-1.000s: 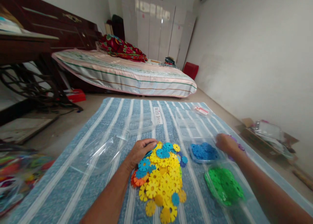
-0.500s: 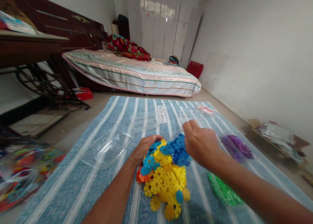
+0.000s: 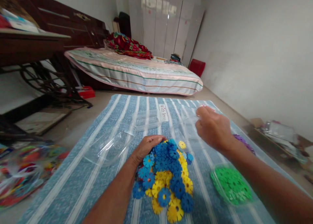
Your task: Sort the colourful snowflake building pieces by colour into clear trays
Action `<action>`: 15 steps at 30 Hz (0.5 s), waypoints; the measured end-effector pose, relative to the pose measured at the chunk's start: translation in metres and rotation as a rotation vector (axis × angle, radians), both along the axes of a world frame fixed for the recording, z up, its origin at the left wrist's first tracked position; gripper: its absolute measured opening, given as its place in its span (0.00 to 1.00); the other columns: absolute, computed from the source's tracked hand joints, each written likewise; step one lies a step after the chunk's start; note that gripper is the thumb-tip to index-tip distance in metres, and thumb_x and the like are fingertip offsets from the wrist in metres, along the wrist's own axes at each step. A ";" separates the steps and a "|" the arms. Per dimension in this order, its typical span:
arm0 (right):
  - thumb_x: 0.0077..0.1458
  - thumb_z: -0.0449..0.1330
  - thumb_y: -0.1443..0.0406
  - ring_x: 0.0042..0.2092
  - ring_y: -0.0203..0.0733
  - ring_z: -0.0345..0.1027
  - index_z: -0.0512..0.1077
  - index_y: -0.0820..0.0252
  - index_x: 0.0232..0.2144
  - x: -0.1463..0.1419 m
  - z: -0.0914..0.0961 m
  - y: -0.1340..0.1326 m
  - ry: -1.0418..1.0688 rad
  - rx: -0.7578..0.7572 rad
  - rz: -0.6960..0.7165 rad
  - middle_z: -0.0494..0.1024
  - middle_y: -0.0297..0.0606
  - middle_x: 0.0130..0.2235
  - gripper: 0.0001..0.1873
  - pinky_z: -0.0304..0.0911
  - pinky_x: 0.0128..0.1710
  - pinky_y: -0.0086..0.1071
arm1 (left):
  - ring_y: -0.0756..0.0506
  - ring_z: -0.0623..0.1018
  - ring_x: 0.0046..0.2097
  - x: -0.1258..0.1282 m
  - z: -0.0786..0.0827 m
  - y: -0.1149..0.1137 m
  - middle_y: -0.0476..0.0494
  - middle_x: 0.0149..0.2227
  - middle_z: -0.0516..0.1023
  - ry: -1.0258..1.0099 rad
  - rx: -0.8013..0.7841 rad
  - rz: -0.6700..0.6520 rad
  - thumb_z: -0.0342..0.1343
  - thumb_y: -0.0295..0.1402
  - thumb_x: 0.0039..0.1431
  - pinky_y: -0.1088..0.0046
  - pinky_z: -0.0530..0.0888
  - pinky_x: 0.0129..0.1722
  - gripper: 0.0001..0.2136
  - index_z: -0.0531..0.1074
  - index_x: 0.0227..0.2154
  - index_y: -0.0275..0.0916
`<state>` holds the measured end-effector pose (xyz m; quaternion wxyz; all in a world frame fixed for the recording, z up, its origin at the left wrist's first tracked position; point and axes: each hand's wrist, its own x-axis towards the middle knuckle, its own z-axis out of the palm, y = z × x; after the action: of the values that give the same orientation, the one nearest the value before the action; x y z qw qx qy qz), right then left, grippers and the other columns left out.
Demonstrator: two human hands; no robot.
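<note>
A heap of blue snowflake discs (image 3: 168,155) and yellow snowflake discs (image 3: 161,181), with a little orange-red showing, lies on the striped cloth. My left hand (image 3: 148,146) rests against the heap's far left side. Its thumb stretches out along the top, and the other fingers are partly hidden by the discs. Up and to the right of the heap, my right hand (image 3: 212,127) is closed on the edge of a clear plastic box (image 3: 184,127), which looks tilted and emptied. A single yellow disc (image 3: 182,144) sits at the heap's far edge.
Green discs (image 3: 231,185) fill a clear box at right; purple discs (image 3: 244,143) show behind my right arm. Clear plastic boxes (image 3: 110,149) stand at left on the cloth (image 3: 97,181). A bag of colourful pieces (image 3: 26,175) lies left of it, a carton (image 3: 271,145) right.
My right hand has moved up and to the right with the box. Blue discs have spilled from it over the yellow ones. My left hand has stayed at the heap.
</note>
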<state>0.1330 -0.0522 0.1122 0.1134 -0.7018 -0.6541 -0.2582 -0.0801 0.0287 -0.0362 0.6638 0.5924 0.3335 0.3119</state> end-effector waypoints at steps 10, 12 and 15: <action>0.53 0.53 0.64 0.39 0.45 0.72 0.73 0.60 0.40 0.144 -0.055 -0.002 0.272 -0.449 -0.349 0.79 0.42 0.37 0.14 0.59 0.32 0.30 | 0.43 0.78 0.38 0.003 0.004 0.002 0.42 0.40 0.81 0.073 -0.058 -0.011 0.62 0.45 0.47 0.69 0.73 0.40 0.20 0.78 0.39 0.36; 0.56 0.52 0.59 0.41 0.50 0.72 0.72 0.61 0.44 0.147 -0.064 -0.017 0.228 -0.454 -0.408 0.78 0.47 0.40 0.18 0.61 0.33 0.33 | 0.43 0.78 0.37 0.002 0.003 0.004 0.42 0.40 0.81 0.097 -0.046 -0.015 0.61 0.45 0.47 0.70 0.73 0.38 0.20 0.77 0.39 0.37; 0.59 0.46 0.53 0.40 0.52 0.74 0.72 0.57 0.42 0.143 -0.073 -0.052 0.156 -0.511 -0.459 0.78 0.47 0.40 0.21 0.62 0.32 0.36 | 0.44 0.78 0.37 0.002 0.001 0.007 0.43 0.39 0.81 0.132 -0.016 -0.013 0.60 0.45 0.49 0.71 0.73 0.37 0.19 0.77 0.40 0.37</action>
<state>0.2763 -0.1046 0.0389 -0.0774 -0.8539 -0.5122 -0.0504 -0.0785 0.0356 -0.0354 0.6470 0.6084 0.3753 0.2652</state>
